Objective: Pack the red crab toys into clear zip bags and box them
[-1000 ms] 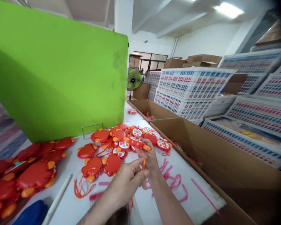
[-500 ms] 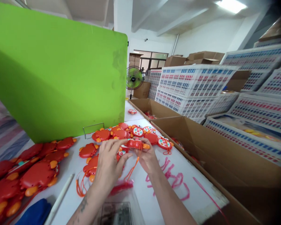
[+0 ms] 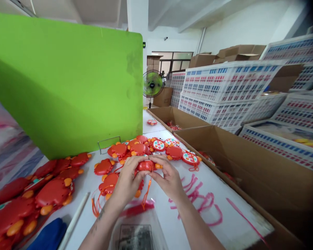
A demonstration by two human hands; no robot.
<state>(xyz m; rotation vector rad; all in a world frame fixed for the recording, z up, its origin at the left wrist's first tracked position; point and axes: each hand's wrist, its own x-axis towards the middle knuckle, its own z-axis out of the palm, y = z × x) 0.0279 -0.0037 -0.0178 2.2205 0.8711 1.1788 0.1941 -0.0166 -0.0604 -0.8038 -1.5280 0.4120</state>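
Toy [image 3: 145, 166], two-handed hold: I am watching the left hand [image 3: 129, 176], looser a moment ago, now gripping it with the right hand [image 3: 170, 177], apparently steadying it above the table [image 3: 234, 230], inward of the right edge.

The held toy [image 3: 145, 166] looks like smooth, kinda shiny plastic with a stringy cord [image 3: 146, 195], the clear bag [image 3: 156, 230] is glossy film, the green panel [image 3: 75, 86] is pretty matt and smudgy, the carton [image 3: 240, 173] is matt cardboard, and the crates [image 3: 214, 83] are plastic too.
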